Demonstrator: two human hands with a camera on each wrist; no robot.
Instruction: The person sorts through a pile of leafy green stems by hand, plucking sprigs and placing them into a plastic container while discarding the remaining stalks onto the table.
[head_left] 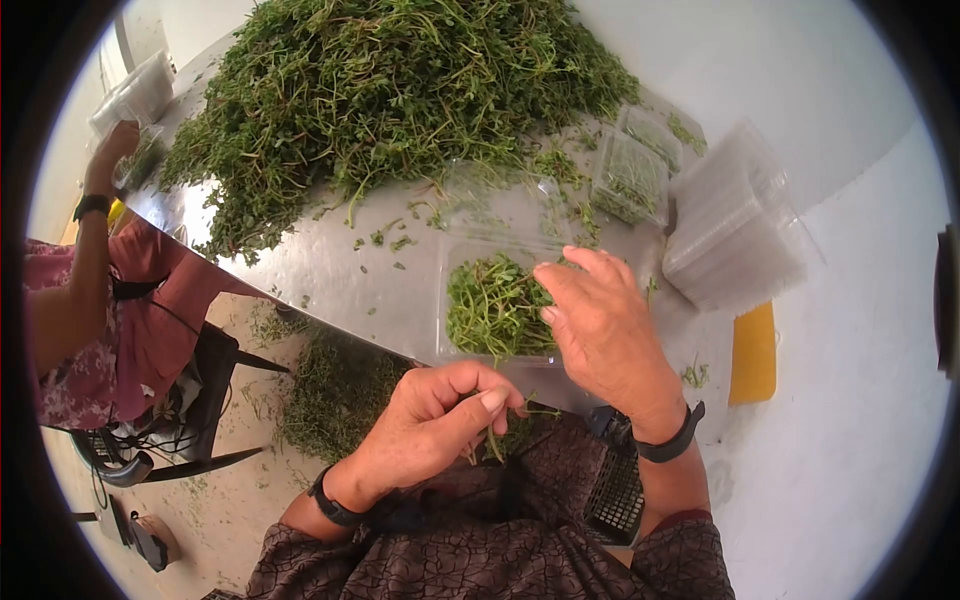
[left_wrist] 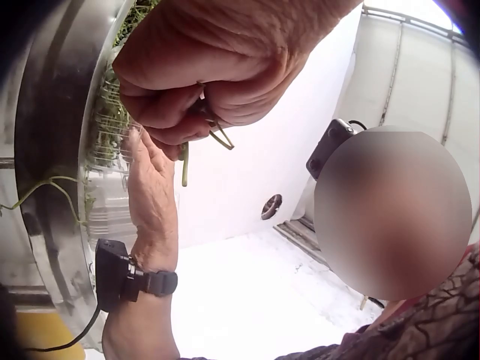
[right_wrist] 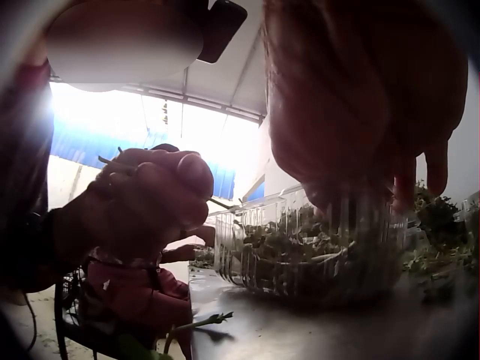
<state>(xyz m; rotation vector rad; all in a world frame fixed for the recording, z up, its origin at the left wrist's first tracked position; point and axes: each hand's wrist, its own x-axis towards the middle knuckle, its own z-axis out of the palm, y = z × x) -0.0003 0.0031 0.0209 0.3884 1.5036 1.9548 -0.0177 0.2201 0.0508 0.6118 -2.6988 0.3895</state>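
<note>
A clear plastic box (head_left: 447, 300) with its lid hinged back sits near the front edge of the metal table, part filled with leafy green sprigs (head_left: 497, 305). My right hand (head_left: 605, 325) is over the box's right side, thumb and fingers apart, fingertips right at the greens. In the right wrist view those fingers (right_wrist: 405, 180) point down at the box. My left hand (head_left: 440, 415) is in front of the table edge, its thumb and curled fingers pinching a few green stems (head_left: 497, 440). Cut stem ends (left_wrist: 185, 169) stick out below it in the left wrist view.
A large heap of greens (head_left: 400, 90) covers the table's back. Filled boxes (head_left: 630, 180) and a tall stack of clear boxes (head_left: 735, 230) stand at right, above a yellow object (head_left: 753, 355). Another person's arm (head_left: 85, 240) is at left. Greens (head_left: 335, 400) lie below the table.
</note>
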